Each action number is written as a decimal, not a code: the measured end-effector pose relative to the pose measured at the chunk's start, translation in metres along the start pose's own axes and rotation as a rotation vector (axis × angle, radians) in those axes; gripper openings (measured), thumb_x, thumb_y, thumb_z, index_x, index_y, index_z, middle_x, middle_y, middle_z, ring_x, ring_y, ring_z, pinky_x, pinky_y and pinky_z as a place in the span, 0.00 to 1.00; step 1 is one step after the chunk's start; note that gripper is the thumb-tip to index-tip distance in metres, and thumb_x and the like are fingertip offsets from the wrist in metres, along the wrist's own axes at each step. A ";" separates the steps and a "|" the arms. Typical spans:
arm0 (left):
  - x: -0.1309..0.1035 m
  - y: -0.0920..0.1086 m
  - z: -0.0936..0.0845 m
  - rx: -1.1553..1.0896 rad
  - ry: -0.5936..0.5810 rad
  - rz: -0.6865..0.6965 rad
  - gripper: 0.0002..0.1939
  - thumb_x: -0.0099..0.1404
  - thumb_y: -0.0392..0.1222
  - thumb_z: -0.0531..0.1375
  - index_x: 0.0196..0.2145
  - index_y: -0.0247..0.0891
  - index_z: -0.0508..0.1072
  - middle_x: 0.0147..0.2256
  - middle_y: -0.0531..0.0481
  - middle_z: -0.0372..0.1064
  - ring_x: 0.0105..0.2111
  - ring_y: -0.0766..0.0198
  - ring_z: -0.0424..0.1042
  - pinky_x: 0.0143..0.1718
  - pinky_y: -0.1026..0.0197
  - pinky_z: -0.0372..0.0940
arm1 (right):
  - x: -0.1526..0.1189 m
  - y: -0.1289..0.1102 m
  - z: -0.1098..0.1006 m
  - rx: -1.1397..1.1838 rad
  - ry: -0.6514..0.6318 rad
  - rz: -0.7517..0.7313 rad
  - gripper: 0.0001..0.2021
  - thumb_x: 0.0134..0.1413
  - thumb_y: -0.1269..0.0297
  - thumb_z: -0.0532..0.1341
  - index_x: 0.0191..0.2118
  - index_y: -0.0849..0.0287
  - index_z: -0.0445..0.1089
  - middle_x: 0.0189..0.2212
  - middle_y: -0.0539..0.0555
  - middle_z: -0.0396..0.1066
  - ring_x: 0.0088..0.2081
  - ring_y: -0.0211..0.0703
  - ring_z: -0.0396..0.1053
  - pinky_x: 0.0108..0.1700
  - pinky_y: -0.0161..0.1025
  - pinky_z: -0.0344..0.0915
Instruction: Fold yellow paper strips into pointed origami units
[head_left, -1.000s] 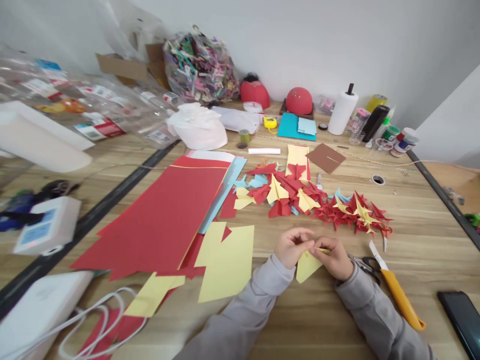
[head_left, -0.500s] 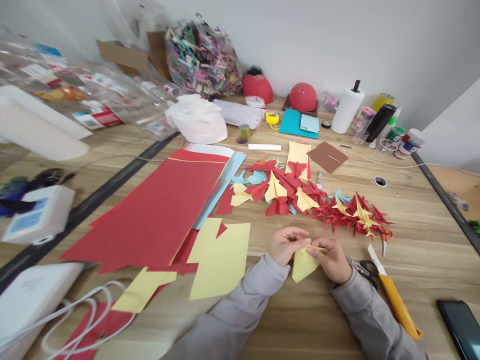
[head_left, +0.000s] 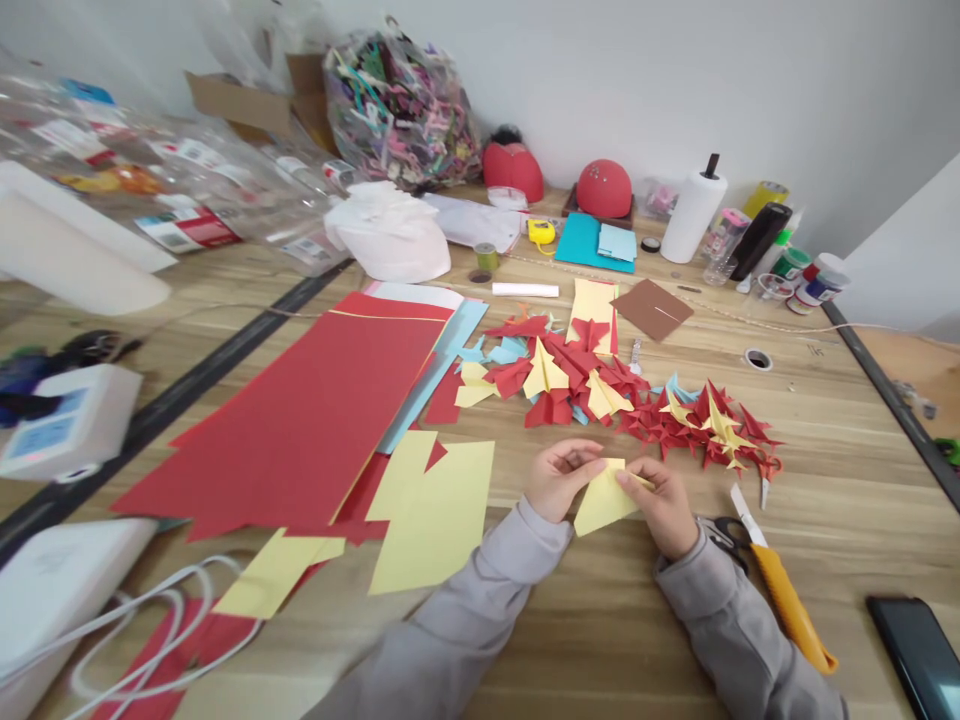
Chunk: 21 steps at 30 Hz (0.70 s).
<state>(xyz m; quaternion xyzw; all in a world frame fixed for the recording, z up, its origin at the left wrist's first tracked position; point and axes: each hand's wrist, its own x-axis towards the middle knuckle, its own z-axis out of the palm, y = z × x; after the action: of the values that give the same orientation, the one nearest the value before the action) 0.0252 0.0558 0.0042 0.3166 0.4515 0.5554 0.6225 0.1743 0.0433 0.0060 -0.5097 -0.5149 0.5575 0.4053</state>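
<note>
A small folded piece of yellow paper [head_left: 604, 503] is held just above the table between my two hands. My left hand [head_left: 559, 480] pinches its upper left side between thumb and fingers. On the other side my right hand [head_left: 664, 505] grips its upper right edge, thumb on top. Just beyond my hands lies a pile of folded red, yellow and light blue paper pieces [head_left: 577, 362], with more pointed, star-like ones [head_left: 701, 425] at its right end. Flat sheets of yellow paper [head_left: 439, 530] lie left of my left hand.
Large red sheets [head_left: 277, 415] spread across the left side, near a white cable [head_left: 176, 610]. Close by my right forearm are black-handled scissors [head_left: 724, 537] and an orange-handled knife [head_left: 795, 605]. A phone [head_left: 911, 650] lies at the right edge, and a paper roll [head_left: 694, 218] stands behind.
The yellow paper has been turned in my fingers, so a broader flat face and its top edge now show. Both hands still hold it, and the view has shifted slightly.
</note>
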 end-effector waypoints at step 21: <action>-0.003 0.003 0.001 0.120 -0.070 0.062 0.09 0.41 0.40 0.68 0.21 0.34 0.74 0.19 0.52 0.68 0.20 0.70 0.63 0.23 0.66 0.59 | 0.000 -0.003 0.000 0.003 -0.117 -0.004 0.17 0.45 0.49 0.61 0.23 0.60 0.66 0.18 0.47 0.59 0.21 0.33 0.54 0.24 0.33 0.53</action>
<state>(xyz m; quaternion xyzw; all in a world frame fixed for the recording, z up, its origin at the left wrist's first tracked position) 0.0252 0.0537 0.0081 0.3863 0.4518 0.5350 0.6004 0.1738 0.0441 0.0087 -0.4744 -0.5378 0.5863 0.3767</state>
